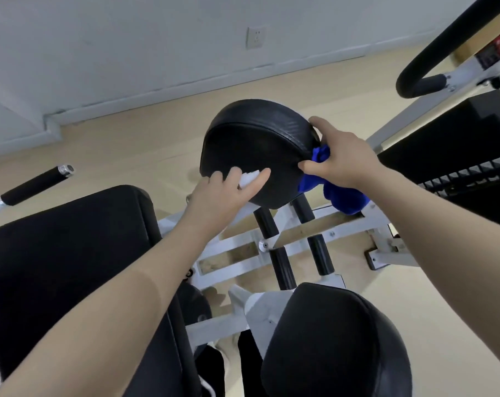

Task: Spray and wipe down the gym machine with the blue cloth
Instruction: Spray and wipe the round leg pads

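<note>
Right hand (342, 156): grip clamped on blue cloth (340, 196) at right edge of round black pad (251, 150).
Left hand (226, 190): grip curled round something white (249, 179), against pad's near edge.
Room: white machine frame (243, 247), beige floor (128, 144), white wall (128, 38).

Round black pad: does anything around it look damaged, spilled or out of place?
Nothing stands out. The round black pad looks intact, with no visible tear or spill. The right hand presses the blue cloth against its edge; the left hand holds something white.
</note>
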A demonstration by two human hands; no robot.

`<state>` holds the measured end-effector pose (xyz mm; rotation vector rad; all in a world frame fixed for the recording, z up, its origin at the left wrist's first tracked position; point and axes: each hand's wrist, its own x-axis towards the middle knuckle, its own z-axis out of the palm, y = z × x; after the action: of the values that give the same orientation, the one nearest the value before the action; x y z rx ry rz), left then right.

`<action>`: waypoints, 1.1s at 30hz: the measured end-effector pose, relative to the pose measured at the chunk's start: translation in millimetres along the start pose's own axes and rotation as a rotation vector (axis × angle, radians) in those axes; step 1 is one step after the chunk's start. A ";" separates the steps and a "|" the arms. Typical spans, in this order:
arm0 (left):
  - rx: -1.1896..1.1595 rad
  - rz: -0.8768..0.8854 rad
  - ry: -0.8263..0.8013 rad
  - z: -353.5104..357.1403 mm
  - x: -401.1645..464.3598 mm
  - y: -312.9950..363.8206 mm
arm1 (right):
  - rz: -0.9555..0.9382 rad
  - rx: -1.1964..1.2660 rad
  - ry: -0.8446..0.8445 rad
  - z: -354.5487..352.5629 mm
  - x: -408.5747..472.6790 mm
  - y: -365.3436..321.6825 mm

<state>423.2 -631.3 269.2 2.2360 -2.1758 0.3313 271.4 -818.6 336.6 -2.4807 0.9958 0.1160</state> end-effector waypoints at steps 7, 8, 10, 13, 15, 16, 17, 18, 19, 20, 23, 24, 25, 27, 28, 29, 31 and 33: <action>0.038 0.086 -0.131 11.1 30.8 -2.4 | 0.024 0.003 0.074 5.4 -0.6 -2.0; 0.040 0.079 -0.115 12.2 30.9 -4.1 | 0.013 -0.001 0.087 6.2 0.4 -1.6; 0.113 0.103 -0.078 20.0 26.3 -6.2 | -0.007 -0.034 0.122 10.7 2.8 0.0; 0.143 0.133 -0.070 37.8 10.8 -7.4 | -0.009 -0.117 0.179 13.5 6.5 -1.6; 0.157 0.115 -0.111 35.4 5.0 -5.0 | -0.017 -0.159 0.203 15.7 8.5 -3.9; 0.145 0.103 -0.176 30.3 4.4 -3.0 | -0.026 -0.167 0.213 16.4 10.1 -6.0; 0.107 0.103 -0.307 33.0 1.1 0.5 | -0.026 -0.156 0.214 17.4 11.7 -7.4; 0.066 0.082 -0.426 39.6 -4.3 4.4 | -0.023 -0.139 0.206 18.1 13.2 -8.0; 0.068 0.036 -0.485 44.4 -9.3 6.3 | -0.024 -0.120 0.195 19.3 14.3 -7.6; 0.076 -0.012 -0.456 42.3 -9.0 5.1 | -0.024 -0.106 0.180 20.0 15.4 -6.4; 0.026 -0.097 -0.459 48.8 -12.2 -2.6 | -0.047 -0.098 0.158 19.9 18.0 -3.1; -0.007 -0.084 -0.419 46.2 -14.5 -5.3 | -0.052 -0.107 0.163 20.4 17.5 -2.9; -0.023 -0.059 -0.341 39.6 -18.8 -8.4 | -0.060 -0.113 0.173 21.8 16.9 -4.3; -0.090 -0.006 -0.143 26.8 -28.2 -13.8 | -0.040 -0.114 0.215 26.3 13.9 -5.8; -0.173 -0.002 -0.074 20.8 -32.3 -17.0 | -0.006 -0.116 0.233 30.2 12.5 -5.5; -0.242 -0.023 0.003 10.8 -34.7 -22.8 | 0.037 -0.115 0.244 33.6 11.2 -6.2; -0.354 -0.152 0.179 -17.9 -29.4 -36.0 | 0.132 -0.112 0.255 39.4 10.5 -8.4; -0.488 -0.380 0.211 -42.1 -18.3 -48.6 | 0.212 -0.077 0.272 43.1 14.8 -12.0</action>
<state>464.8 -605.0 314.5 2.1435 -1.4837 0.0195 294.2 -801.1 299.3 -2.4990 1.3906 -0.1221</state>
